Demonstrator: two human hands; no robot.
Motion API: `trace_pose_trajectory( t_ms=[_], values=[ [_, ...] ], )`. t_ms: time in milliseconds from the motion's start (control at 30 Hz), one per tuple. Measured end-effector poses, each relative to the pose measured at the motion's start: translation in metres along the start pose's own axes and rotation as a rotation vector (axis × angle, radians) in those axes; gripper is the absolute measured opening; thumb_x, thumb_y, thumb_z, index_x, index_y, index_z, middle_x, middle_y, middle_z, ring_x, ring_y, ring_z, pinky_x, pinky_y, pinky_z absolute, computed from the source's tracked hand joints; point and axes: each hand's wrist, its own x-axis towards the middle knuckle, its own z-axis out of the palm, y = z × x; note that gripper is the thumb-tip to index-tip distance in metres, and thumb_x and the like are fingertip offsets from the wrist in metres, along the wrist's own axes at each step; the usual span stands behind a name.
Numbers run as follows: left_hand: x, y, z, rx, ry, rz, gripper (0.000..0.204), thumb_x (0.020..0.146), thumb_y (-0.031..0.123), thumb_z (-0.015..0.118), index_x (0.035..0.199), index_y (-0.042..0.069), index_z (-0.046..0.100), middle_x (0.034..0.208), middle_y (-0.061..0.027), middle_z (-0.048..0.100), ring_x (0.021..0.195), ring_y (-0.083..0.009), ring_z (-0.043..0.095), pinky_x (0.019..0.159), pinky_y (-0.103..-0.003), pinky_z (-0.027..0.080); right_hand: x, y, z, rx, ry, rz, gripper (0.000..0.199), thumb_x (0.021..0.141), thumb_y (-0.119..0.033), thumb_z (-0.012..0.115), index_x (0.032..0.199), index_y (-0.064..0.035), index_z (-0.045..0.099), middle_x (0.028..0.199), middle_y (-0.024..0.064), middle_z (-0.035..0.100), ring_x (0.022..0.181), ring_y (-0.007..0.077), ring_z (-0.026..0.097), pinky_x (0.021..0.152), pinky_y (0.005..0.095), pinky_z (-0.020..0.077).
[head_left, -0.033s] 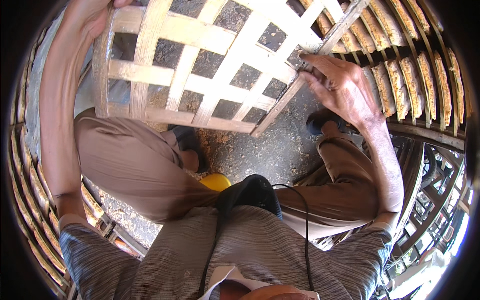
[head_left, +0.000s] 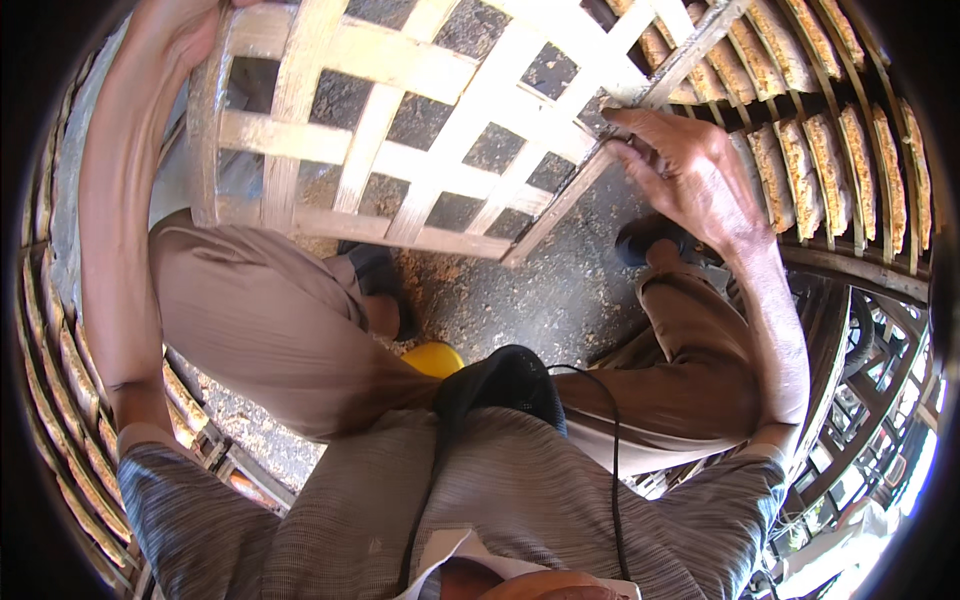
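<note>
A woven lattice panel of pale flat slats (head_left: 400, 64) in a wooden frame is held up in front of me, tilted, and its upper part runs out of the picture. My right hand (head_left: 690, 165) is closed at the panel's right frame bar, thumb and fingertips pinching its edge. At the upper left my left hand (head_left: 195, 38) is at the panel's far left corner. Most of its fingers are cut off by the picture's edge or hidden, so its grip does not show. Strong light washes out the panel's middle.
Racks with rows of slatted, brown-edged pieces (head_left: 820, 165) stand close on the right, and similar rows (head_left: 75, 400) curve along the left. Between my knees is a yellow object (head_left: 433, 358). Light crumbs are scattered over the grey floor (head_left: 500, 300). A black cable (head_left: 617, 480) hangs over my shirt.
The lattice panel has shifted very slightly upward in the picture. Both hands stay at the same places on it.
</note>
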Motion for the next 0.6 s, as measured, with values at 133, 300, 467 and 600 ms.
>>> trace_pose_trajectory(
  t_ms=[133, 300, 467, 600],
  values=[
    [0.004, 0.001, 0.002, 0.015, -0.070, 0.014, 0.036, 0.114, 0.031, 0.051, 0.124, -0.001, 0.064, 0.084, -0.0045, 0.073, 0.044, 0.0009, 0.042, 0.033, -0.016, 0.032, 0.008, 0.001, -0.003, 0.152, -0.114, 0.012, 0.016, 0.094, -0.004, 0.075, 0.109, -0.0005, 0.079, 0.097, 0.0141, 0.080, 0.077, 0.0202, 0.078, 0.067, 0.0320, 0.0633],
    [0.001, 0.013, 0.007, 0.074, -0.047, -0.054, 0.040, 0.113, 0.030, 0.051, 0.129, -0.004, 0.063, 0.086, -0.0069, 0.074, 0.045, 0.0013, 0.042, 0.033, -0.016, 0.032, 0.008, 0.003, -0.006, 0.200, -0.180, 0.064, 0.015, 0.094, -0.002, 0.074, 0.107, -0.0005, 0.080, 0.096, 0.0128, 0.080, 0.082, 0.0190, 0.079, 0.067, 0.0316, 0.0646],
    [0.007, 0.001, 0.001, 0.044, -0.097, 0.050, 0.038, 0.113, 0.030, 0.051, 0.121, -0.004, 0.064, 0.087, -0.0092, 0.075, 0.045, -0.0002, 0.042, 0.033, -0.016, 0.032, 0.007, 0.002, 0.004, 0.184, -0.192, 0.122, 0.013, 0.093, -0.002, 0.075, 0.105, -0.0006, 0.080, 0.095, 0.0122, 0.080, 0.080, 0.0162, 0.077, 0.063, 0.0308, 0.0624],
    [-0.003, 0.025, 0.007, 0.074, -0.108, -0.075, 0.037, 0.113, 0.029, 0.049, 0.120, -0.004, 0.065, 0.085, -0.0088, 0.075, 0.045, -0.0016, 0.041, 0.034, -0.018, 0.032, 0.008, 0.002, 0.014, 0.162, -0.100, 0.049, 0.011, 0.090, -0.004, 0.074, 0.100, -0.0045, 0.076, 0.083, 0.0126, 0.075, 0.074, 0.0283, 0.075, 0.066, 0.0395, 0.0583]
  ],
)
